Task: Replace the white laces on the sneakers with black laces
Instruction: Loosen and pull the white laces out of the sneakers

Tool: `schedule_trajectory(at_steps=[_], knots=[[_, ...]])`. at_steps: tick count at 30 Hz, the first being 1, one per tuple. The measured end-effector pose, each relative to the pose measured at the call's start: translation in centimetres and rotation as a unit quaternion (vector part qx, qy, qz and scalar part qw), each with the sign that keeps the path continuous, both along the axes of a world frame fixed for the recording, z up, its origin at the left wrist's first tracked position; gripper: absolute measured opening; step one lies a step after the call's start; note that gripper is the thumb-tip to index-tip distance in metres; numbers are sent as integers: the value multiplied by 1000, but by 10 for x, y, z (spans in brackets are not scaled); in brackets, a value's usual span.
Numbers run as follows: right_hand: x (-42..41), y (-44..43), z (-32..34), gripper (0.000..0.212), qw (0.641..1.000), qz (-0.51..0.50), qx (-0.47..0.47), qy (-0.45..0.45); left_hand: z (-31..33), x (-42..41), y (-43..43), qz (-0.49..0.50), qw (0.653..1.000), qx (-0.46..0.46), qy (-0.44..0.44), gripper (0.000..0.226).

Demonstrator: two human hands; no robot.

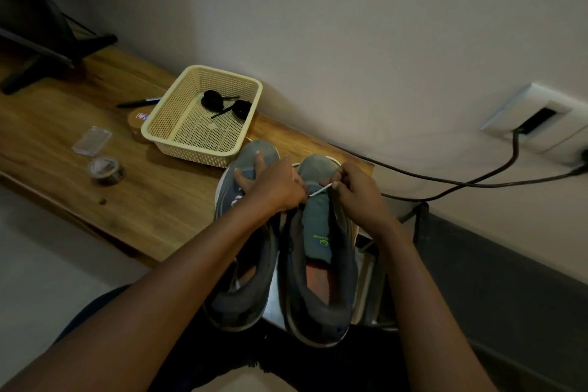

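Head view, right hand [356, 192] pinching white lace [322, 190], left hand [275, 183] apparently resting fingers spread on left sneaker [264, 147].

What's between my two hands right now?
A short, taut stretch of white lace runs between the left hand and the right hand, whose fingers pinch its end, above the right sneaker; the head view shows it.
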State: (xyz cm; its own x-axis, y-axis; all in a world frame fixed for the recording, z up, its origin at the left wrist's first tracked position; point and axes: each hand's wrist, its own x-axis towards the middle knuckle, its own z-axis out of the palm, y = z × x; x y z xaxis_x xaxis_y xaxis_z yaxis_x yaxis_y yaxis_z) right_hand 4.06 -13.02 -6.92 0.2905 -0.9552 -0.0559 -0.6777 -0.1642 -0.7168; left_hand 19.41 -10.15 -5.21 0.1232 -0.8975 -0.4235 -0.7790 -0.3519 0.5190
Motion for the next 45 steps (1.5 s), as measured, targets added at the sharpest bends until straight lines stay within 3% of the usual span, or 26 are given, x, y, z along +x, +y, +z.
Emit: schedule_trajectory(at_steps=[5, 9, 16, 20, 23, 26, 28, 33, 37, 40, 42, 45], knots=[[-5, -3, 1, 30, 999, 1, 7, -44, -6, 4, -5, 10, 999, -16, 32, 37], [-9, -5, 3, 31, 994, 8, 48, -96, -3, 0, 1, 21, 999, -30, -9, 32], [-16, -4, 11, 31, 980, 57, 131, -141, 0, -4, 6, 28, 995, -58, -81, 77], [-25, -6, 13, 26, 979, 17, 115, -169, 5, -5, 8, 28, 995, -57, -77, 39], [-31, -9, 12, 23, 970, -115, 36, -213, 6, -8, 10, 27, 995, -68, -74, 23], [-39, -12, 9, 17, 934, -295, -45, -196, 8, -9, 12, 15, 995, -73, -72, 14], [-40, -14, 1, 12, 923, -340, -47, -172, 10, -9, 12, 1, 995, -63, -72, 18], [-33, -24, -26, 20, 969, -245, -43, 5, 11, -9, 12, -12, 994, -66, -82, 26], [-34, -28, -46, 16, 974, -195, -14, 118, 13, -8, 12, -20, 993, -72, -88, 28], [-31, -23, -43, 13, 970, -211, -30, 119, 10, -7, 11, -23, 993, -74, -93, 31], [-28, -24, -28, 11, 968, -230, -70, 75, 10, -7, 9, -16, 989, -121, -85, 37], [-22, -28, 19, 10, 968, -203, -149, -13, 13, -7, 4, 4, 972, -234, 31, 58]])
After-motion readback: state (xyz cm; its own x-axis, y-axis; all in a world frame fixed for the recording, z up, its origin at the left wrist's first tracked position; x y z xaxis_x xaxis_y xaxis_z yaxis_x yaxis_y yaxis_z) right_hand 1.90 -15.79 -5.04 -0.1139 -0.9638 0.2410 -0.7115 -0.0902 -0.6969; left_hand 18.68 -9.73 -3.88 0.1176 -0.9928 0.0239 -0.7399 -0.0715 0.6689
